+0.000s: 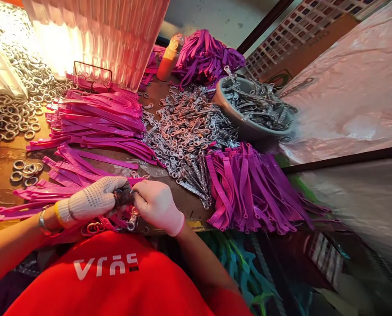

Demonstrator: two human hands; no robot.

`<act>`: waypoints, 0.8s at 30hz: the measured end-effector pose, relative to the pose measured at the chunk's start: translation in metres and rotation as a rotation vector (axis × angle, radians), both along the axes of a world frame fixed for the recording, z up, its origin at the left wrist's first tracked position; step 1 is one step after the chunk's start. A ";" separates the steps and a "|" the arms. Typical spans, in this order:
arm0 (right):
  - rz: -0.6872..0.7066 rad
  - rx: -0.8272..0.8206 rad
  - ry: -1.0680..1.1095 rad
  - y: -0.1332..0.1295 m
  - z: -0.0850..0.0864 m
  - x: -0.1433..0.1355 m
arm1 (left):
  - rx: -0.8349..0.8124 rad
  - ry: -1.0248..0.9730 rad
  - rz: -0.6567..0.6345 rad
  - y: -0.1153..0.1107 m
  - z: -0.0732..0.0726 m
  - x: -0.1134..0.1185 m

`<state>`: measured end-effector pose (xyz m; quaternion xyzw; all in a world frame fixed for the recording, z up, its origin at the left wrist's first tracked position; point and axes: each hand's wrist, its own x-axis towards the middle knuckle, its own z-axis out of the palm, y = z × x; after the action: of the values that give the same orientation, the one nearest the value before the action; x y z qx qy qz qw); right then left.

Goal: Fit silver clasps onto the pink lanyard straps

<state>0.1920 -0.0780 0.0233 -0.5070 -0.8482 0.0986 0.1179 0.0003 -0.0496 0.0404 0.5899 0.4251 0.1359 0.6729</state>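
My left hand, in a white knit glove with dark dots, is closed with its fingers curled inward. Pressed up to it, my right hand, in a thin pale glove, is pinched shut. The fingertips meet in a dark patch, and what they grip there is hidden. Just below the hands, a metal clasp and some rings hang by the table edge. Loose pink straps lie behind and left of my left hand.
Metal rings cover the far left, beside a lit corrugated panel. Small metal clips are heaped mid-table. A grey tub holds braided-looking metal pieces. Purple straps lie right, more behind near an orange bottle.
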 end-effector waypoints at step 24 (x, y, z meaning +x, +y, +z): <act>-0.432 -0.339 0.874 0.015 -0.015 0.001 | 0.215 -0.032 0.134 0.060 -0.020 0.029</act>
<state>0.1934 -0.0630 0.0086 -0.5940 -0.5677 0.4108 0.3951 0.0289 0.0101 0.0206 0.6266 0.4357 0.2348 0.6021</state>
